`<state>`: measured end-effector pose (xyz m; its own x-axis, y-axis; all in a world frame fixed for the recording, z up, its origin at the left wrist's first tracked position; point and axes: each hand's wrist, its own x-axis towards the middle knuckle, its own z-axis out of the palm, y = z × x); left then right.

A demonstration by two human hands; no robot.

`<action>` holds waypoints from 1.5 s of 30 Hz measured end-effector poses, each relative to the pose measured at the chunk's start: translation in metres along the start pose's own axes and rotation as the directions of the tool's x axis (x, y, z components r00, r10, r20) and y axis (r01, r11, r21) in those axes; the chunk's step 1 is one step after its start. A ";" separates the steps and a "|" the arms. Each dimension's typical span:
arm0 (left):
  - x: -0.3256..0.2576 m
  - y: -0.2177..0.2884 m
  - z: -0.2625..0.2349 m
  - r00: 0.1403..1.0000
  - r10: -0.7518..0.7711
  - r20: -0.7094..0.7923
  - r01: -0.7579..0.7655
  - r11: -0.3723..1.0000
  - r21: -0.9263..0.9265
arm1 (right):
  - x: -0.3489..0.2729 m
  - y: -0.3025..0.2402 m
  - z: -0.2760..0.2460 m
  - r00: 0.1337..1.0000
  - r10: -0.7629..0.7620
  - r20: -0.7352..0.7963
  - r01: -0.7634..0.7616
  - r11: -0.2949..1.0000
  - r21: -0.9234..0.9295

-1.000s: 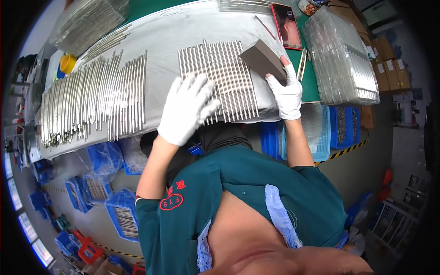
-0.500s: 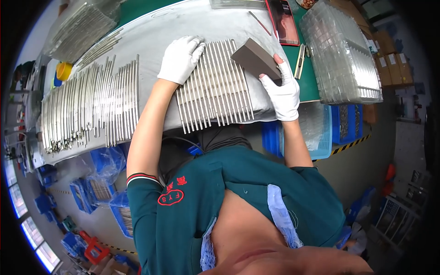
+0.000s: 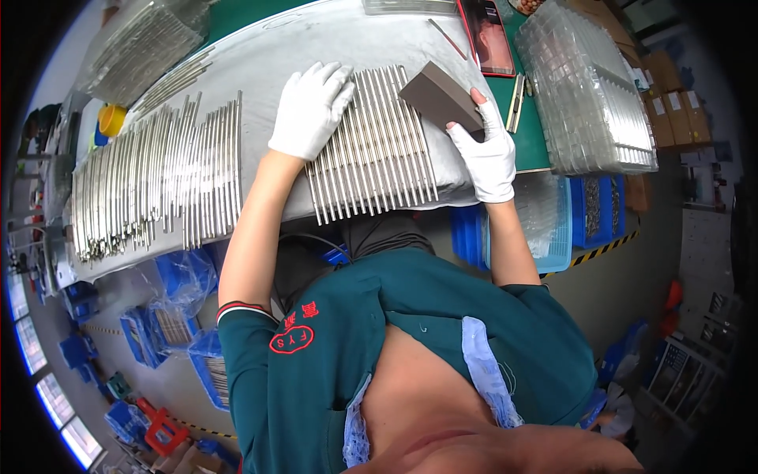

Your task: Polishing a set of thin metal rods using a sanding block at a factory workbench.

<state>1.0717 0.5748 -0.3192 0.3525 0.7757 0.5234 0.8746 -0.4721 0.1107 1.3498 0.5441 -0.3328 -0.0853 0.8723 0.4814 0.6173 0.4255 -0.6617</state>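
A row of slim silvery metal rods (image 3: 377, 150) lies side by side on the grey-covered table in front of me. My left hand (image 3: 310, 112), in a white glove, rests flat along the row's upper left side, its fingers stretched over the outer rods. At the right, my right hand (image 3: 489, 162) grips the near end of a dark grey-brown rectangular block (image 3: 440, 96). The thumb and a finger show bare tips through that glove. The block is tilted beside the row's upper right corner; whether it touches the rods I cannot tell.
A larger batch of rods (image 3: 162, 178) with uneven ends lies at the left. Stacked clear plastic trays (image 3: 584, 95) stand at the right, near a red-edged phone (image 3: 487, 39) and a cutter knife (image 3: 515, 103). A yellow cup (image 3: 110, 121) sits far left. Blue bins (image 3: 596, 213) stand below the table.
The near ends of the rods in the middle row now form a more even line; the left ones have shifted away from me. My left wrist has come slightly nearer. The block has barely moved.
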 end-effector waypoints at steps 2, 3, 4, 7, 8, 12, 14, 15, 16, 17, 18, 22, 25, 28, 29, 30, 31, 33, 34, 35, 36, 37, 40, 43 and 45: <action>-0.020 0.012 -0.012 1.000 -0.007 0.021 0.006 1.000 0.022 | -0.001 0.000 0.000 1.000 0.003 -0.003 -0.003 1.000 0.007; -0.029 0.027 -0.025 0.998 -0.044 0.045 0.044 0.999 -0.004 | -0.001 0.000 -0.001 1.000 0.007 -0.004 -0.007 1.000 -0.015; -0.039 0.041 -0.038 0.987 -0.053 0.149 0.063 0.996 -0.057 | -0.001 0.000 -0.002 1.000 0.010 -0.005 -0.010 0.999 -0.037; -0.077 0.080 -0.044 0.971 0.018 0.237 0.010 0.993 -0.116 | -0.001 0.001 -0.001 1.000 0.003 0.002 -0.003 1.000 -0.006; -0.078 0.089 -0.047 0.964 0.038 0.263 0.001 0.989 -0.145 | 0.000 0.000 -0.001 1.000 0.001 0.006 -0.001 1.000 -0.003; -0.077 0.092 -0.042 0.960 0.073 0.272 -0.023 0.983 -0.184 | 0.000 0.004 0.004 0.994 -0.073 -0.081 0.069 0.996 -0.047; -0.079 0.091 -0.040 0.957 0.087 0.275 -0.051 0.989 -0.136 | -0.002 0.006 0.005 0.994 -0.001 -0.110 0.002 1.000 0.010; -0.079 0.092 -0.039 0.959 0.085 0.272 -0.049 0.990 -0.136 | -0.003 0.009 0.006 0.994 -0.006 -0.109 0.007 1.000 0.009; -0.078 0.092 -0.039 0.964 0.094 0.250 -0.065 0.990 -0.121 | -0.005 0.012 0.008 0.991 0.029 -0.132 -0.021 0.998 0.061; -0.077 0.092 -0.040 0.968 0.103 0.230 -0.081 0.991 -0.106 | -0.007 0.016 0.009 0.986 0.064 -0.153 -0.047 0.992 0.115; -0.074 0.094 -0.039 0.966 0.114 0.234 -0.074 0.982 -0.173 | -0.010 0.018 0.010 0.984 0.063 -0.165 -0.043 0.991 0.123; -0.054 0.112 -0.031 0.963 0.165 0.214 -0.107 0.959 -0.261 | -0.011 0.020 0.011 0.981 0.078 -0.178 -0.051 0.987 0.151; -0.057 0.113 -0.015 0.962 0.166 0.217 -0.118 0.968 -0.221 | -0.009 0.018 0.011 0.984 0.040 -0.175 -0.015 0.990 0.139; -0.056 0.116 -0.015 0.955 0.178 0.237 -0.130 0.970 -0.205 | -0.011 0.015 0.009 0.975 0.068 -0.210 -0.022 0.976 0.216; -0.055 0.116 -0.017 0.952 0.184 0.247 -0.130 0.967 -0.219 | -0.012 0.014 0.009 0.970 0.090 -0.227 -0.025 0.962 0.273; -0.053 0.118 -0.017 0.951 0.185 0.248 -0.130 0.967 -0.221 | -0.013 0.014 0.009 0.964 0.112 -0.243 -0.027 0.944 0.328; -0.049 0.120 -0.016 0.946 0.211 0.244 -0.136 0.947 -0.291 | -0.012 0.013 0.009 0.963 0.114 -0.244 -0.029 0.945 0.326; -0.041 0.128 -0.015 0.943 0.273 0.189 -0.183 0.903 -0.389 | -0.011 0.010 0.009 0.940 0.169 -0.297 -0.036 0.913 0.405; -0.038 0.131 -0.012 0.943 0.290 0.164 -0.205 0.894 -0.398 | -0.011 0.008 0.009 0.940 0.220 -0.262 -0.064 0.866 0.496; -0.035 0.134 -0.007 0.942 0.306 0.137 -0.228 0.885 -0.406 | -0.012 0.010 0.010 0.940 0.217 -0.265 -0.064 0.872 0.485; -0.033 0.134 -0.002 0.942 0.305 0.138 -0.224 0.881 -0.418 | -0.013 0.013 0.011 0.940 0.213 -0.266 -0.065 0.878 0.474; -0.032 0.133 0.001 0.947 0.285 0.148 -0.206 0.894 -0.398 | -0.013 0.014 0.014 0.934 0.197 -0.298 -0.036 0.882 0.469; -0.030 0.135 0.005 0.953 0.263 0.153 -0.185 0.899 -0.396 | -0.015 0.016 0.015 0.942 0.171 -0.290 -0.030 0.900 0.435; -0.031 0.133 0.000 0.953 0.282 0.113 -0.222 0.900 -0.375 | -0.016 0.018 0.015 0.945 0.150 -0.290 -0.025 0.919 0.394; -0.030 0.133 -0.017 0.929 0.328 0.170 -0.206 0.841 -0.500 | -0.017 0.020 0.013 0.943 0.139 -0.303 -0.014 0.924 0.381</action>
<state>1.1714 0.4818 -0.3055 0.6713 0.6368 0.3793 0.4967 -0.7663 0.4075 1.3532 0.5414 -0.3620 0.2419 0.8088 0.5360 0.2736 0.4732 -0.8374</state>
